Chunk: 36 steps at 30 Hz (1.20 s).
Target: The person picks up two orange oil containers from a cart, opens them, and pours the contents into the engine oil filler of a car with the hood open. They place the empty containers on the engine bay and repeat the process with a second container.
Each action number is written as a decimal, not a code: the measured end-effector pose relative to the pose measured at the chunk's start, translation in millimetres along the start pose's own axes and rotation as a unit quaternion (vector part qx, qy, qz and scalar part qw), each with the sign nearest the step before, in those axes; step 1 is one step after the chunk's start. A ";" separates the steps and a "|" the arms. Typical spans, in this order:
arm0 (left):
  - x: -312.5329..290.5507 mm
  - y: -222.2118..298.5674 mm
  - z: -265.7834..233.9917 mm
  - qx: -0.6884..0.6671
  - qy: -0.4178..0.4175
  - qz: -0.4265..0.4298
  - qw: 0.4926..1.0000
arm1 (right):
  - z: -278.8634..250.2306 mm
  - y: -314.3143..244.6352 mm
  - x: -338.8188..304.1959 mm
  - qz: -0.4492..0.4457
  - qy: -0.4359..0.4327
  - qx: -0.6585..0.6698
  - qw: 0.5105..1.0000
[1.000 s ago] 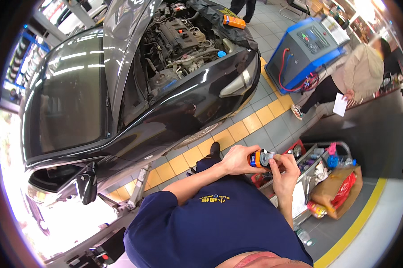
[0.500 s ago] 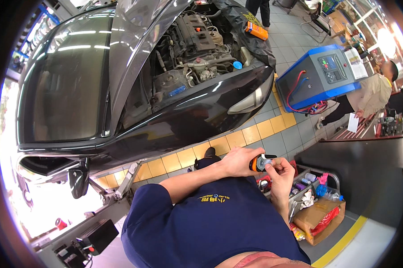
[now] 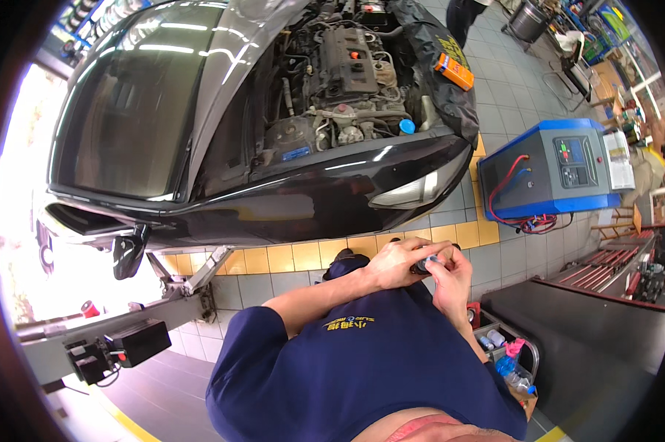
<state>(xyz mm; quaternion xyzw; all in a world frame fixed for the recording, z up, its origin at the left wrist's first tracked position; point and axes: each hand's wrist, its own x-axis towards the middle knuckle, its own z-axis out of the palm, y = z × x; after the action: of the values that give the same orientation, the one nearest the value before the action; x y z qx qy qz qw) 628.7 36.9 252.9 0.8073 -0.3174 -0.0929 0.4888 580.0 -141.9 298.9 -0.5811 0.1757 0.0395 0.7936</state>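
Note:
In front of my chest, my left hand point(image 3: 396, 264) is closed around a small dark bottle point(image 3: 421, 267) with a pale, clear-looking top. Its fingers cover most of the body. My right hand point(image 3: 450, 281) pinches at the top of this bottle, thumb and fingers pressed together. Whether the top turns or comes off cannot be seen. Beyond both hands stands a black car point(image 3: 296, 206) with its hood raised and the engine point(image 3: 347, 66) exposed. A blue cap point(image 3: 407, 127) shows at the engine bay's near right corner.
An orange can point(image 3: 454, 71) lies on the dark fender cover point(image 3: 450, 103). At the right stands a blue-and-grey service machine point(image 3: 546, 166) with hoses. A cart point(image 3: 525, 353) with bottles is beside my right arm, a lift arm point(image 3: 200, 276) at the left. Another person's legs point(image 3: 461, 22) show at the top.
My view has turned, so the car and machine sit differently in it. My hands still hold the bottle, and my left fingers now cover more of it. The person at the right is mostly hidden.

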 end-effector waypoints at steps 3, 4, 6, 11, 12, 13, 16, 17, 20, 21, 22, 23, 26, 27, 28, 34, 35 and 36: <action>22.6 2.2 13.2 0.000 0.034 -0.013 0.999 | -10.3 -13.8 16.8 -0.062 -0.002 -0.073 0.995; 28.4 2.6 17.6 0.010 0.034 -0.030 0.999 | -13.4 -18.7 19.5 -0.079 0.003 -0.118 0.990; 39.4 1.7 27.8 -0.006 0.065 -0.018 0.998 | -19.0 -26.8 23.6 -0.107 0.005 -0.152 0.983; 49.8 -7.7 43.7 -0.027 0.074 -0.003 0.997 | -32.2 -36.8 32.3 -0.093 -0.009 -0.184 0.978; 51.6 -10.1 46.3 -0.031 0.064 -0.008 0.997 | -37.2 -38.4 33.6 -0.083 -0.006 -0.260 0.962; 53.3 -13.6 47.1 -0.020 0.053 0.006 0.998 | -40.9 -38.7 28.2 -0.105 0.011 -0.271 0.957; 58.2 -22.8 43.2 -0.040 -0.022 -0.051 0.998 | -46.1 -34.7 14.2 -0.100 0.053 -0.305 0.945; 59.5 -24.1 41.9 -0.039 -0.040 -0.037 0.998 | -44.1 -31.1 8.7 -0.088 0.069 -0.276 0.955; 62.5 -23.4 40.4 -0.074 -0.098 -0.009 0.992 | -33.2 -12.9 -4.7 -0.110 0.138 -0.149 0.973; 61.7 -21.4 39.8 -0.066 -0.112 0.009 0.991 | -29.5 -5.7 -9.4 -0.083 0.151 -0.098 0.980; 60.5 -19.3 40.1 -0.084 -0.130 0.042 0.987 | -22.5 3.2 -18.9 -0.113 0.168 0.016 0.979; 59.5 -16.9 41.0 -0.089 -0.145 0.072 0.983 | -14.2 12.1 -28.9 -0.107 0.179 0.127 0.970; 53.8 -10.7 43.2 -0.112 -0.226 0.158 0.955 | 10.6 40.2 -59.6 -0.141 0.237 0.317 0.908; 49.8 -8.2 46.0 -0.114 -0.251 0.185 0.943 | 16.9 49.3 -72.9 -0.172 0.251 0.358 0.883; 45.8 -6.4 47.9 -0.114 -0.287 0.199 0.930 | 22.7 57.3 -83.5 -0.173 0.270 0.395 0.861; 4.2 2.0 72.9 -0.145 -0.425 0.238 0.861 | 55.3 88.8 -142.1 -0.198 0.507 0.192 0.816; -3.2 2.4 79.0 -0.133 -0.432 0.254 0.855 | 56.4 90.6 -150.6 -0.178 0.550 0.147 0.803; -9.1 3.1 85.2 -0.129 -0.450 0.273 0.841 | 60.0 91.8 -163.0 -0.167 0.622 -0.013 0.765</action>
<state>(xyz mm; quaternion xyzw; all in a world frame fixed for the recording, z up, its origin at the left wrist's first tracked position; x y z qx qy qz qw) 581.1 -20.9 211.0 0.4872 -0.6953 -0.3482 0.3974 417.0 -33.2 284.2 -0.5086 0.5307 -0.4610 0.4971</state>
